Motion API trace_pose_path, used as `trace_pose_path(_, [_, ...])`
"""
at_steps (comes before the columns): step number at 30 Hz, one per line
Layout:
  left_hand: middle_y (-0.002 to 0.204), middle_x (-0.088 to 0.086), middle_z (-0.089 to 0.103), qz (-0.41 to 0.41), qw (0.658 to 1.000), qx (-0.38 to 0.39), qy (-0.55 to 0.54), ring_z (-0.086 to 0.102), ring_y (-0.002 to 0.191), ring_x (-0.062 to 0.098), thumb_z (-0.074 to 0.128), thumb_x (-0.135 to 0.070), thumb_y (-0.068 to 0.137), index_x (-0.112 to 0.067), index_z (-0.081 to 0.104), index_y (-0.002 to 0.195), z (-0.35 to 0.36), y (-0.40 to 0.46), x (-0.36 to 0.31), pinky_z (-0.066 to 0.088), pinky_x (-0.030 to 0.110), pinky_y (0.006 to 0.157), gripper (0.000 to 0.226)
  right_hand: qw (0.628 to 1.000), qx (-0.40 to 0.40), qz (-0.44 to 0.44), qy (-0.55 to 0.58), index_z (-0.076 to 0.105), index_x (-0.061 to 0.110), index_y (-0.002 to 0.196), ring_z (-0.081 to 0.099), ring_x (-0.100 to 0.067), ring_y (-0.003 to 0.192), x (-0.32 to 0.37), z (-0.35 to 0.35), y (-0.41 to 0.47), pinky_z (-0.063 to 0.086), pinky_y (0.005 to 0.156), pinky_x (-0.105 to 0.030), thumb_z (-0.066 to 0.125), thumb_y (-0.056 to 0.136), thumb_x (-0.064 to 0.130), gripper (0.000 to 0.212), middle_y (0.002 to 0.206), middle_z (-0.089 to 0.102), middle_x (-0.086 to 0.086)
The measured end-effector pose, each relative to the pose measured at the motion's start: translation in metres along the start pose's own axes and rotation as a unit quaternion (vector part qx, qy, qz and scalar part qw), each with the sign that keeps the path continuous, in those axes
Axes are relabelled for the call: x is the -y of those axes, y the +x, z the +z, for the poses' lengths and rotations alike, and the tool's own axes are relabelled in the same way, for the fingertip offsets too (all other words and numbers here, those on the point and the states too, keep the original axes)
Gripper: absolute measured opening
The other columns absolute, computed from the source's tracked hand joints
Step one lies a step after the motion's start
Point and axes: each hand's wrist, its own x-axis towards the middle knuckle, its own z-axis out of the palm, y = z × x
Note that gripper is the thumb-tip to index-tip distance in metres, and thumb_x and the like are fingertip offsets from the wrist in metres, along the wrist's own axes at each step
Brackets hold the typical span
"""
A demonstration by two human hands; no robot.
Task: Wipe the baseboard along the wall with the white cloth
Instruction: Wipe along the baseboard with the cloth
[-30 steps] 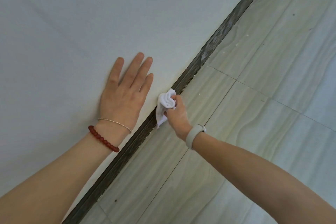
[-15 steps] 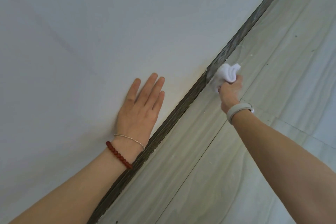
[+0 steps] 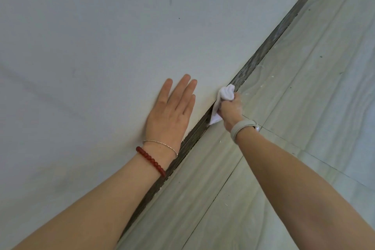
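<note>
The fingers of the right hand [image 3: 231,108] are curled tight round the white cloth [image 3: 223,99], out of sight on the far side of the fist, so only the knuckles and the back of the hand show. Half a second ago this hand was further up the baseboard [image 3: 261,55], past the joint in the strip; now it has come back down, closer to the left hand [image 3: 169,116]. A second ago it was lower still, near the left wrist. That reads as a back-and-forth scrubbing stroke over one short stretch, not a steady advance along the wall [image 3: 101,46]. My judgement is that this part is getting a proper going-over, while the long run of dark strip toward the far upper corner of the floor [image 3: 304,107] is likely yet to be done.

The cloth is bunched above the fist, its wad pressed against the face of the baseboard, with a loose tail hanging below the hand and touching the strip where it meets the floor. The left hand lies flat on the wall, fingers straight and close together, just beside the baseboard's upper edge, holding nothing; it has stayed planted there as a brace.
</note>
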Motion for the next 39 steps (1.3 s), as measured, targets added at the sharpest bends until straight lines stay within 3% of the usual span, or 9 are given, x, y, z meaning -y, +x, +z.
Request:
trace_pose_path(5, [0.157, 0.003, 0.005, 0.003, 1.0, 0.018, 0.003, 0.006, 0.144, 0.027, 0.032, -0.013, 0.091, -0.021, 0.019, 0.147, -0.001, 0.002, 0.002, -0.023, 0.052, 0.1, 0.058, 0.992, -0.108, -0.07, 0.015, 0.041, 0.003, 0.125, 0.048, -0.022, 0.091, 0.025, -0.03, 0.009, 0.043, 0.08, -0.03, 0.034, 0.084, -0.009, 0.043, 0.1, 0.048, -0.008])
trace_pose_path(8, [0.155, 0.009, -0.014, 0.012, 0.998, 0.064, -0.006, -0.012, 0.141, 0.031, 0.033, -0.012, 0.098, -0.015, 0.0, 0.148, -0.001, 0.0, -0.001, -0.029, 0.06, 0.096, 0.06, 0.984, -0.165, -0.063, 0.011, 0.04, 0.003, 0.125, 0.046, -0.02, 0.091, 0.008, -0.036, -0.014, 0.046, 0.086, -0.037, 0.036, 0.086, -0.005, 0.04, 0.105, 0.05, -0.012])
trace_pose_path(11, [0.154, 0.01, -0.022, 0.016, 0.995, 0.093, -0.025, -0.02, 0.139, 0.031, 0.028, -0.009, 0.1, -0.011, -0.006, 0.147, -0.005, 0.004, 0.0, -0.025, 0.053, 0.093, 0.059, 0.997, -0.075, -0.029, -0.017, 0.039, 0.009, 0.125, 0.046, -0.022, 0.094, -0.018, -0.017, -0.035, 0.045, 0.087, -0.038, 0.036, 0.087, -0.003, 0.04, 0.112, 0.051, -0.012])
trace_pose_path(14, [0.152, 0.012, -0.026, 0.029, 0.992, 0.115, -0.046, -0.025, 0.137, 0.033, 0.027, -0.009, 0.1, -0.008, -0.009, 0.146, -0.008, 0.005, 0.002, -0.03, 0.051, 0.087, 0.059, 0.999, 0.044, -0.027, -0.01, 0.041, 0.016, 0.108, 0.049, -0.02, 0.082, -0.021, 0.002, -0.042, 0.047, 0.072, -0.034, 0.041, 0.088, -0.002, 0.027, 0.099, 0.051, -0.009])
trace_pose_path(21, [0.153, 0.01, -0.022, 0.034, 0.984, 0.157, -0.075, -0.023, 0.14, 0.031, 0.031, -0.014, 0.096, -0.011, -0.003, 0.147, -0.024, 0.002, 0.009, -0.026, 0.048, 0.099, 0.061, 0.997, -0.037, -0.062, -0.017, 0.039, 0.013, 0.102, 0.048, -0.023, 0.088, 0.006, -0.068, -0.082, 0.047, 0.093, -0.058, 0.035, 0.086, -0.007, 0.026, 0.078, 0.045, 0.005])
trace_pose_path(27, [0.156, 0.007, 0.006, -0.004, 0.931, 0.247, -0.269, -0.001, 0.144, 0.026, 0.041, -0.026, 0.095, -0.02, 0.017, 0.146, -0.095, -0.025, 0.034, -0.007, 0.053, 0.114, 0.057, 0.993, -0.111, -0.02, -0.024, 0.04, 0.013, 0.097, 0.049, -0.022, 0.086, 0.052, -0.147, -0.186, 0.046, 0.092, -0.061, 0.041, 0.089, -0.001, 0.016, 0.077, 0.047, 0.005])
trace_pose_path(31, [0.151, 0.003, 0.026, -0.024, 0.885, 0.248, -0.394, 0.02, 0.141, 0.018, 0.041, -0.019, 0.095, -0.019, 0.033, 0.141, -0.18, -0.044, 0.059, 0.009, 0.043, 0.116, 0.046, 0.987, -0.16, 0.023, 0.022, 0.044, 0.015, 0.108, 0.053, -0.02, 0.093, 0.105, -0.188, -0.276, 0.051, 0.093, -0.043, 0.045, 0.094, 0.012, 0.015, 0.085, 0.05, 0.01])
trace_pose_path(35, [0.095, 0.01, 0.068, -0.015, 0.879, 0.101, -0.465, 0.067, 0.089, 0.023, 0.08, -0.006, 0.053, -0.009, 0.069, 0.093, -0.27, -0.045, 0.092, 0.053, 0.044, 0.078, 0.041, 0.978, -0.203, 0.053, 0.008, 0.042, 0.016, 0.104, 0.055, -0.021, 0.086, 0.17, -0.231, -0.357, 0.051, 0.093, -0.048, 0.047, 0.094, 0.012, 0.012, 0.081, 0.051, 0.009])
trace_pose_path(39, [0.09, 0.011, 0.069, -0.041, 0.855, 0.096, -0.509, 0.068, 0.08, 0.028, 0.077, 0.004, 0.052, -0.005, 0.068, 0.087, -0.352, -0.025, 0.14, 0.052, 0.046, 0.074, 0.037, 0.974, -0.211, 0.076, -0.027, 0.042, 0.016, 0.1, 0.052, -0.017, 0.076, 0.249, -0.267, -0.407, 0.048, 0.093, -0.055, 0.045, 0.093, 0.009, 0.011, 0.076, 0.051, 0.006])
